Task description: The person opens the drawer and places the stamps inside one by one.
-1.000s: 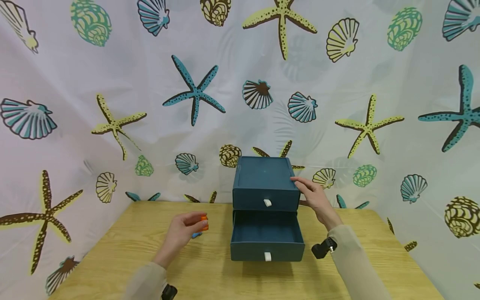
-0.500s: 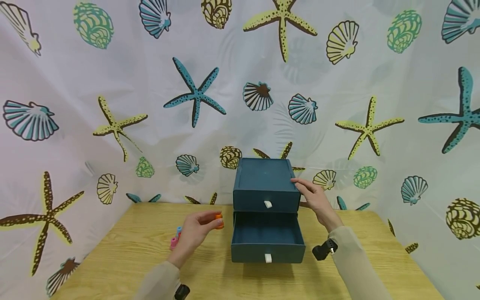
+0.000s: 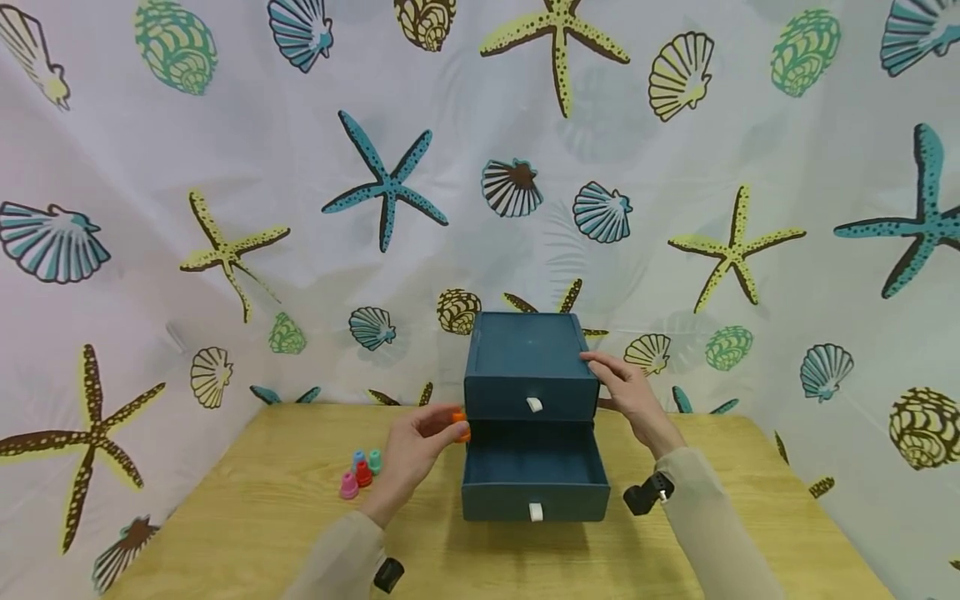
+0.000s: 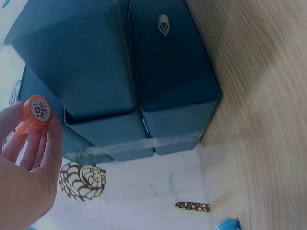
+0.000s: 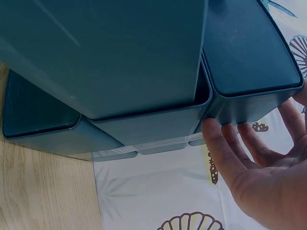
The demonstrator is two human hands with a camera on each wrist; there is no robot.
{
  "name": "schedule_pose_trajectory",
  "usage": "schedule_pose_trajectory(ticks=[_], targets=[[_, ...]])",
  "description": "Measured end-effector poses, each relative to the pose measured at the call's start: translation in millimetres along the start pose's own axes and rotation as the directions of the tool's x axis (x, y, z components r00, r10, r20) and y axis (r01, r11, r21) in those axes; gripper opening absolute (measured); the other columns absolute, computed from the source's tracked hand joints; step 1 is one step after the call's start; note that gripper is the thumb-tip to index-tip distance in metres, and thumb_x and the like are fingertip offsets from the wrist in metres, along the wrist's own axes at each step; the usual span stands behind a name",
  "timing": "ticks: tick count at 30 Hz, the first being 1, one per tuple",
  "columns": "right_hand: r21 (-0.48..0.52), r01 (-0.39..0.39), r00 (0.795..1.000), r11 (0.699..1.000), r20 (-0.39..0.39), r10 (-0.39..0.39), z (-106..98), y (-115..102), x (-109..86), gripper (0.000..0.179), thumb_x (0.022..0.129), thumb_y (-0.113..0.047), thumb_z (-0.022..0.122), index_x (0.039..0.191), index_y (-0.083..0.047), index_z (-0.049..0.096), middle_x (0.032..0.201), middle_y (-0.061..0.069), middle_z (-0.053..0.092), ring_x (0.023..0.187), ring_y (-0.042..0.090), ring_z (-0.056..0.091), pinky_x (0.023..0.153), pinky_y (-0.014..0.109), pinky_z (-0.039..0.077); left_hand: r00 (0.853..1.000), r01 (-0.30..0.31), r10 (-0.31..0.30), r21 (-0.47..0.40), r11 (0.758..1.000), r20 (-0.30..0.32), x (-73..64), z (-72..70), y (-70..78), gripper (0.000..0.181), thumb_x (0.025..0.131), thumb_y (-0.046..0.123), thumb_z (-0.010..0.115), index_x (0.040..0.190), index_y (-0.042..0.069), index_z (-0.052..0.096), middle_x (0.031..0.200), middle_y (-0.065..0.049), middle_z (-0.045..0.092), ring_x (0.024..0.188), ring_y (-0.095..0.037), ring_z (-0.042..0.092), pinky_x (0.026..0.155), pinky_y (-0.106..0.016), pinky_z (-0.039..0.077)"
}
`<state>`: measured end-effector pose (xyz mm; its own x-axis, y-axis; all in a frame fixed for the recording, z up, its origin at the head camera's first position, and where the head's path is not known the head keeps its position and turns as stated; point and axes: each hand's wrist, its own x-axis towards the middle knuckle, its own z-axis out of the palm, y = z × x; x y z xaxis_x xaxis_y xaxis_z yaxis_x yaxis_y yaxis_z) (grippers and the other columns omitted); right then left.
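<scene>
My left hand (image 3: 414, 450) pinches an orange stamp (image 4: 38, 111) between thumb and fingers, just left of a dark blue drawer cabinet (image 3: 531, 346). In the left wrist view, the stamp's round end shows a small printed design. Below the closed top drawer, a pulled-out drawer (image 3: 535, 503) shows a bare inside. Fingertips of my right hand (image 3: 633, 404) rest against the cabinet's upper right side and top edge; the right wrist view shows those fingers (image 5: 218, 139) spread and loosely bent along the wall.
Left of the cabinet, pink (image 3: 348, 486), red (image 3: 363, 474), blue (image 3: 358, 459) and teal (image 3: 375, 462) stamps stand together on the wooden table (image 3: 262, 517). Behind hangs a white curtain (image 3: 465, 267) printed with shells and starfish. The wrist views show another closed drawer (image 4: 172, 57) under the pulled-out one.
My left hand has carried the orange stamp rightward and slightly up to the cabinet's left side, uncovering the other stamps. My right hand has stayed at the cabinet.
</scene>
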<state>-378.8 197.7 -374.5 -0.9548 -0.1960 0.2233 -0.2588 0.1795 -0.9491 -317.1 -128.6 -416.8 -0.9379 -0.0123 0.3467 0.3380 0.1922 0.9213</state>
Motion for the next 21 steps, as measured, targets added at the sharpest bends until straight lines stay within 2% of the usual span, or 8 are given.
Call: schedule_pose_trajectory(ticks=[4,10,17,21], targets=[[-0.01,-0.001,1.0,1.0,-0.003,0.001,2.1,-1.3,0.7,0.048,0.103,-0.042,0.048,0.143,-0.016,0.052,0.157,0.01,0.034,0.143,0.036,0.035,0.103,0.058,0.045,0.999,-0.028,0.028,0.011,1.0,0.02,-1.9,6.5,4.0,0.029,0.086,0.023,0.077,0.114,0.015,0.073,0.104,-0.005,0.073,0.09,-0.017,0.066,0.078,-0.023,0.056],[-0.004,-0.012,1.0,1.0,-0.01,0.012,-0.1,-2.3,-1.4,0.046,0.103,-0.04,0.048,0.142,-0.016,0.052,0.157,0.009,0.035,0.144,0.036,0.034,0.103,0.057,0.044,0.996,-0.063,0.061,0.021,0.998,0.072,-2.2,17.6,7.8,0.03,0.087,0.018,0.076,0.116,0.013,0.072,0.106,-0.006,0.073,0.092,-0.017,0.067,0.08,-0.022,0.055],[-0.002,-0.013,1.0,1.0,-0.015,0.013,0.4,-2.0,-1.6,0.048,0.102,-0.042,0.05,0.142,-0.016,0.052,0.157,0.008,0.036,0.143,0.035,0.035,0.103,0.057,0.045,0.984,-0.067,0.064,0.012,0.998,0.167,-1.8,26.5,9.1,0.031,0.086,0.019,0.076,0.116,0.013,0.072,0.109,-0.006,0.073,0.095,-0.017,0.069,0.08,-0.021,0.056],[-0.001,-0.008,1.0,1.0,-0.009,0.008,1.7,-1.4,-0.6,0.049,0.102,-0.043,0.05,0.143,-0.015,0.052,0.157,0.009,0.035,0.143,0.035,0.035,0.103,0.057,0.045,0.981,-0.092,0.083,0.042,0.995,0.173,-0.4,31.7,8.5,0.028,0.086,0.016,0.076,0.113,0.011,0.073,0.106,-0.007,0.074,0.091,-0.018,0.07,0.078,-0.021,0.056]])
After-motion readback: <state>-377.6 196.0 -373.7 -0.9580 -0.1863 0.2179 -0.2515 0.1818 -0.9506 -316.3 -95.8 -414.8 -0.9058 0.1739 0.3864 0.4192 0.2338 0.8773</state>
